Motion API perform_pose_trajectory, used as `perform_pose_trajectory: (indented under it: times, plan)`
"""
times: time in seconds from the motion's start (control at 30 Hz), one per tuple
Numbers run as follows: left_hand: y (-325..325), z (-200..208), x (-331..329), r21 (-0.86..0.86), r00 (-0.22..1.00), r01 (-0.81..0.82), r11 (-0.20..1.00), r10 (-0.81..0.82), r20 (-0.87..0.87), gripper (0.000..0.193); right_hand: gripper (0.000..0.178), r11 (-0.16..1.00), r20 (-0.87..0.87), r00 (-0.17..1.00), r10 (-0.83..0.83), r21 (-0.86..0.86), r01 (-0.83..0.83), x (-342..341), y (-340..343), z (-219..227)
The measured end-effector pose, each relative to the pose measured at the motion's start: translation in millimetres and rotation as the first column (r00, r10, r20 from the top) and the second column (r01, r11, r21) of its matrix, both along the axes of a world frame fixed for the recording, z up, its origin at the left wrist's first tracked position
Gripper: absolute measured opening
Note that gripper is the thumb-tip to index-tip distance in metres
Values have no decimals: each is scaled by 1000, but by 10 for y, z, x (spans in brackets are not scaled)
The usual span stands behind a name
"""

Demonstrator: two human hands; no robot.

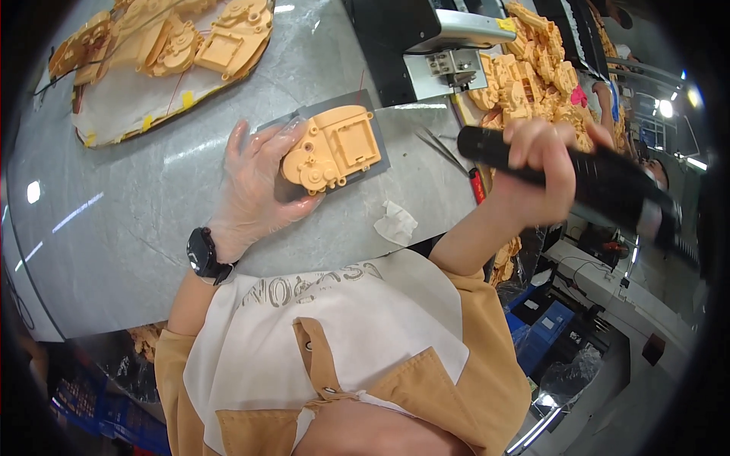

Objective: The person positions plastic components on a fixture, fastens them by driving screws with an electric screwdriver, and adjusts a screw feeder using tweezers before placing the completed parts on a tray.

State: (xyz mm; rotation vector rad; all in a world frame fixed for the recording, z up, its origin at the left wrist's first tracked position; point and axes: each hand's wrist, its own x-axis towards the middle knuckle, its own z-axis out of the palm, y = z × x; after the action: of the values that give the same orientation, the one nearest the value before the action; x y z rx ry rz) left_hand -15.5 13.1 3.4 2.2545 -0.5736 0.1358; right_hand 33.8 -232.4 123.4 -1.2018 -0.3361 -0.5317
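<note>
My left hand (pixel 258 178), in a clear plastic glove, grips an orange plastic housing (pixel 353 148) by its left side. The housing lies on a dark grey pad (pixel 378 161) on the table, its square recess and round bosses facing up. To the right, my right hand (pixel 544 167) is wrapped round a black electric screwdriver (pixel 608 186), raised above the table edge. The tool lies nearly level, its narrow end pointing left towards the housing and its cord end to the right. Tweezers (pixel 445 148) and a red-handled tool (pixel 477 185) lie below the screwdriver's front end.
At the upper left a white-lined tray (pixel 114 125) carries several orange housings. A black and metal fixture (pixel 426 45) stands at the back, beside a heap of orange parts (pixel 532 68). A crumpled white tissue (pixel 395 223) lies near the front edge. Blue bins (pixel 544 330) sit lower right.
</note>
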Motion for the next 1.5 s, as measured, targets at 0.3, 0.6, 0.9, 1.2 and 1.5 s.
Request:
perform_pose_trajectory:
  times: [0.3, 0.6, 0.9, 1.2, 1.5]
  plan:
    - [2, -49, -54, -82, 997, -14, 997, 7, -76, 76, 52, 940, -125, 980, 157, -284, -187, -100, 839, 118]
    - [83, 0, -105, -80, 995, -46, 996, 39, -90, 73, 49, 922, -175, 967, 184, -310, -232, 73, 1145, -65]
    - [80, -11, -78, -114, 994, -46, 992, 34, -100, 71, 44, 861, -222, 955, 195, -427, -275, 146, 1236, -71]
    - [52, -89, -61, -120, 995, -51, 992, 40, -89, 70, 39, 862, -213, 949, 232, -406, -302, 185, 1242, -69]
    - [84, -115, -90, -138, 991, -62, 989, 45, -124, 73, 37, 725, -236, 858, 456, -460, -512, 357, 1094, -119]
